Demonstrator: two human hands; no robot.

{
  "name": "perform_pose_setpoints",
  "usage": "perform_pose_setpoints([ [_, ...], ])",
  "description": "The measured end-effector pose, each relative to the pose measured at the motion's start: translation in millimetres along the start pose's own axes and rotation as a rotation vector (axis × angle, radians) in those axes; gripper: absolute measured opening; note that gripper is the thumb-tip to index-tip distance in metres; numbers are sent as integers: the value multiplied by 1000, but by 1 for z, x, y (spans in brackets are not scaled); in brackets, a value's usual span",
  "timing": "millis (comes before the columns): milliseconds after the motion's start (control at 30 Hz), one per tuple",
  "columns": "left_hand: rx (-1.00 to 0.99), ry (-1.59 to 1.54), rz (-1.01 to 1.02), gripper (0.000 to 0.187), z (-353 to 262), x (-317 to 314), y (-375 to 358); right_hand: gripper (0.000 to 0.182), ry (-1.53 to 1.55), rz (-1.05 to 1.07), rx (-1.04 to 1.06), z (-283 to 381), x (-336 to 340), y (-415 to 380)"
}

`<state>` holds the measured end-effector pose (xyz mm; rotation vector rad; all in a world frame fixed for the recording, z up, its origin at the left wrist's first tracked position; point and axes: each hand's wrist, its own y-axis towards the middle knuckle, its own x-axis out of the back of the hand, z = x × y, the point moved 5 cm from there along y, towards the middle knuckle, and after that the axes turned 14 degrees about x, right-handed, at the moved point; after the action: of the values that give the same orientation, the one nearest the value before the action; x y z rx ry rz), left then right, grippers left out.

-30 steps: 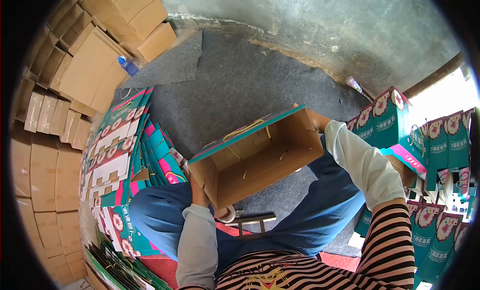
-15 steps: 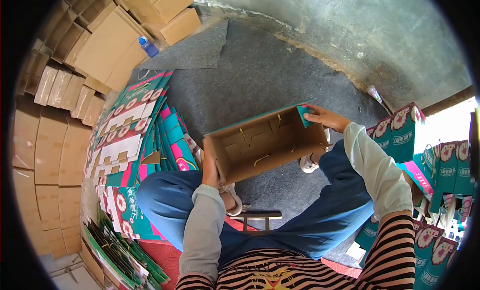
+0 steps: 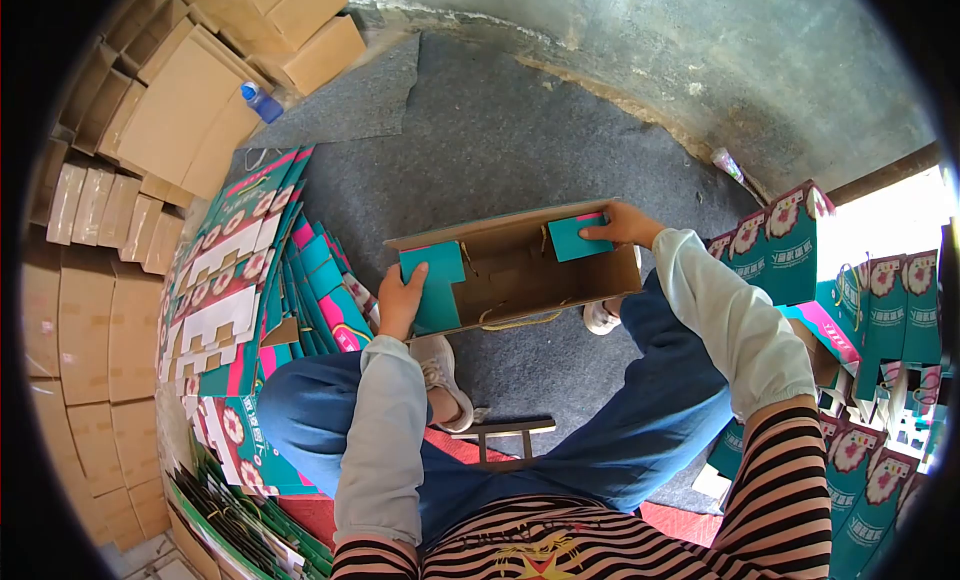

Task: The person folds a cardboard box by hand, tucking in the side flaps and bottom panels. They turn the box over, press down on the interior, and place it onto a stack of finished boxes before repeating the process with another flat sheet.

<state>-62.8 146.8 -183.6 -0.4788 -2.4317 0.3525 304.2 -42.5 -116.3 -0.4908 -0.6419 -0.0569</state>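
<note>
Above my lap is a cardboard gift box, its open side toward me, with bare brown board inside. Yellow cord handles show along its long sides. My left hand is closed on the left end, its thumb on a teal flap bent in over the opening. At the other end, my right hand grips the box, with the thumb pressing a smaller teal flap inward. The fingers of both hands are partly hidden behind the end walls.
Flat printed cartons are piled at my left, with brown boxes stacked beyond. Finished-looking teal boxes stand at my right. A blue bottle sits near the back left. A small wooden stool frame is between my legs.
The left end's teal flap now lies folded over the opening, and the right flap reaches further in. My left thumb has moved onto its flap. The box has tipped and shifted slightly left.
</note>
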Motion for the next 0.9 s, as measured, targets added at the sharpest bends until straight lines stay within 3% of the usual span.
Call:
perform_pose_setpoints([
  [100,-29,116,-26,49,-11,1,1,78,-197,-57,57,-22,-5,19],
  [200,20,44,13,50,-12,1,7,79,-193,-116,128,-21,-3,18],
  [300,47,-81,-12,49,2,-4,17,76,-61,-13,69,0,12,7],
  [400,-7,59,-139,49,-5,7,17,73,115,-144,96,12,30,0],
  [500,-10,236,-135,47,-44,23,-8,69,-555,-261,465,50,41,-14],
  [600,-13,283,48,50,-53,20,-12,63,-936,-168,661,79,31,-18],
  [700,-136,274,12,56,-68,26,-33,59,-1061,64,506,88,17,-2],
  [800,-201,371,145,64,-75,26,-49,55,-965,134,455,95,9,1],
  [900,-248,472,160,53,-87,26,-65,55,-852,98,552,85,-8,5],
])
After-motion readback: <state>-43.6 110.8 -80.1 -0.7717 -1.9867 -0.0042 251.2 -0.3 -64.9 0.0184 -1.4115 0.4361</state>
